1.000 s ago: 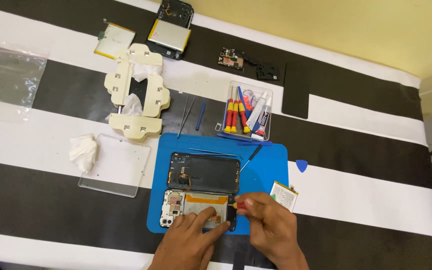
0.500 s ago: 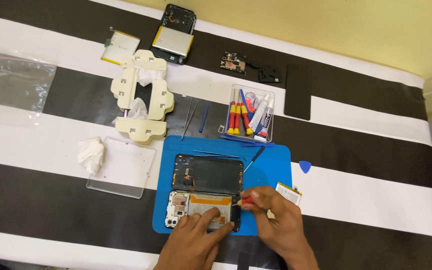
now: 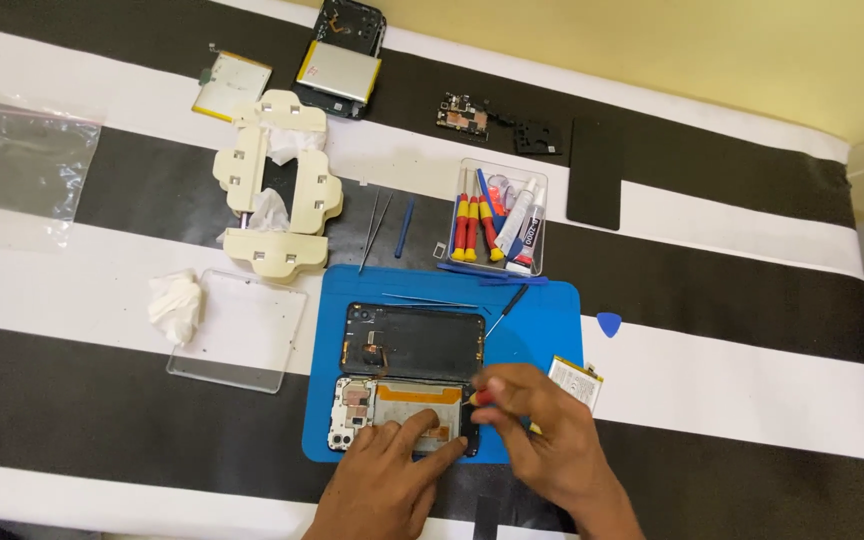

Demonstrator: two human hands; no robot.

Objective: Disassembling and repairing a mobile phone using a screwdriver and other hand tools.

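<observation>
An opened phone [image 3: 392,410] lies on a blue work mat [image 3: 542,320], its inner board and orange strip exposed. Just behind it lies the black back cover [image 3: 417,340]. My left hand [image 3: 392,475] presses its fingertips on the phone's lower middle. At the phone's right edge, my right hand [image 3: 537,435] grips a small red-and-yellow screwdriver [image 3: 479,397], tip at the frame. A battery [image 3: 576,381] lies by my right hand on the mat's edge.
A clear box of screwdrivers and a glue tube [image 3: 500,218], tweezers [image 3: 374,230], a blue pry tool [image 3: 404,227], a cream clamp jig [image 3: 277,185], a clear plate [image 3: 242,330] with a tissue [image 3: 174,303], another phone [image 3: 342,65], a plastic bag [image 3: 24,165], a blue pick [image 3: 608,323].
The view has shifted slightly. My right hand has edged left toward the phone's right edge; my left hand stays pressed on the phone.
</observation>
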